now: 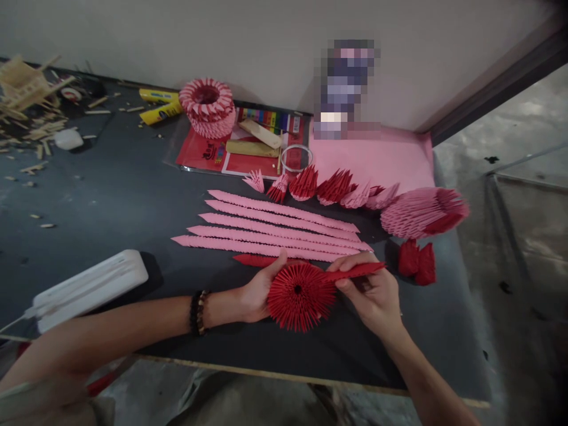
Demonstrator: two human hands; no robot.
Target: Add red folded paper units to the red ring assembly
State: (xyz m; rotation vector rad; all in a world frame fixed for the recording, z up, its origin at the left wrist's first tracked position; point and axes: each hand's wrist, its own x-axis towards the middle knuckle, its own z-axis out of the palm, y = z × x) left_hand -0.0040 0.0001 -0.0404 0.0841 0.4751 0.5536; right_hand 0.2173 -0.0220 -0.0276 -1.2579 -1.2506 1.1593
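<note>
My left hand (258, 288) is closed round the left side of a round red spiky disc of folded paper pieces (300, 296), held just above the dark table (110, 195). Against the disc's right edge, my right hand (373, 291) pinches a long red strip of joined paper pieces (355, 271). Another red strip (255, 260) lies on the table behind the disc. Several long pink strips (275, 228) lie in a row just beyond the hands.
Small red and pink folded fans (328, 186) line up behind the strips. A large pink-and-red cone (421, 213) and a red piece (417, 263) lie at right. A pink-red ring stack (208, 106), glue tubes, pink sheets and a white box (89, 287) sit around.
</note>
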